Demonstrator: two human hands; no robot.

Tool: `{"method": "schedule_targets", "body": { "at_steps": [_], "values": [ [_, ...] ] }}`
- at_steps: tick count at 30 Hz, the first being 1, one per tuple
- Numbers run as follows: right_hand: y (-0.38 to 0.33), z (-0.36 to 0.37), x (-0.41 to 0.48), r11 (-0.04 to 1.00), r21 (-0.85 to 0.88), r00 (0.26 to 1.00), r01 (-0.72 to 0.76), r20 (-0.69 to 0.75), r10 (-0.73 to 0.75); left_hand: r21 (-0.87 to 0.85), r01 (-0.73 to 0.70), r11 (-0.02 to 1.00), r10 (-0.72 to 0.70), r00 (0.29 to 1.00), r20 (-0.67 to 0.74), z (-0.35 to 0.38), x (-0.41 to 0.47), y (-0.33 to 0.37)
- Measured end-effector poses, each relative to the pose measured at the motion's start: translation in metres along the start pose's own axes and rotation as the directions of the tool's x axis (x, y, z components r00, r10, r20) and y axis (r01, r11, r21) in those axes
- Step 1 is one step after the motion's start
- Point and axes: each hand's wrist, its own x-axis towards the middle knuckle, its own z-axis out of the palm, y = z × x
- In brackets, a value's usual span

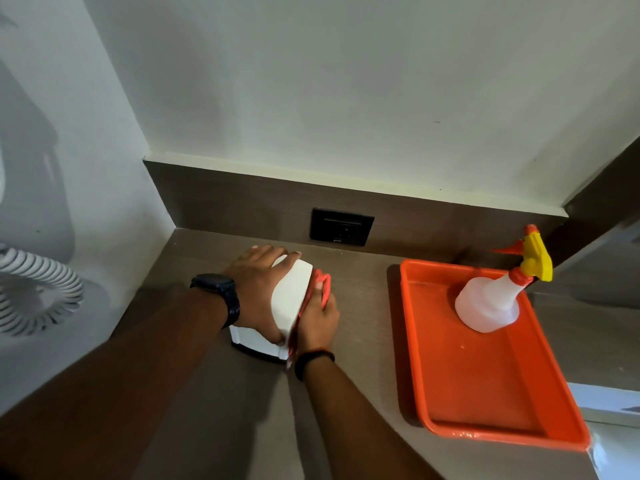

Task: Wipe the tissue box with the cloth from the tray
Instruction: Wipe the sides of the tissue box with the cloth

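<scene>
A white, rounded plastic tissue box (289, 299) with a dark base stands on the brown wood-grain counter (214, 410), a little left of the frame's centre. The left hand (258, 284), with a dark watch (221, 294) on its wrist, lies spread over the box's top and left side, fingers curled over the far edge and thumb down the near face, clamping it in place. The right hand (317, 322), with a thin black band (313, 360) at the wrist, presses a crumpled orange-red cloth (320, 284) flat against the box's right side; the cloth shows above the fingers and as a strip along the box's edge.

To the right, apart from the box, a rectangular orange plastic tray (485, 382) lies on the counter. A translucent white spray bottle (488, 306) with a yellow and orange trigger head stands in its far part. On the dark backsplash behind the box sits a black wall socket (341, 226). At the left edge of the frame hangs a white coiled cord (38, 289). Nothing stands between the hands and the box.
</scene>
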Motion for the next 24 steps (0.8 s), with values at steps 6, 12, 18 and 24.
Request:
{"method": "schedule_targets", "body": {
  "at_steps": [6, 12, 18, 24],
  "values": [
    [0.009, -0.002, -0.035, 0.996, 0.073, 0.998, 0.053, -0.029, -0.051, -0.046, -0.002, 0.999, 0.003, 1.0, 0.013, -0.003, 0.001, 0.0],
    [-0.019, 0.003, 0.0, 0.994, 0.001, 0.994, 0.109, -0.006, -0.109, -0.028, 0.004, 1.0, -0.004, 1.0, -0.004, 0.0, -0.001, 0.0],
    [0.006, -0.005, -0.024, 0.997, 0.031, 0.997, -0.068, -0.036, 0.069, -0.031, 0.026, 0.999, -0.025, 0.999, 0.034, -0.002, 0.003, 0.001],
    [-0.025, 0.002, -0.014, 0.989, -0.051, 0.99, 0.14, 0.03, -0.138, -0.081, 0.017, 0.997, -0.016, 1.0, 0.016, -0.001, 0.0, -0.001]
  ]
}}
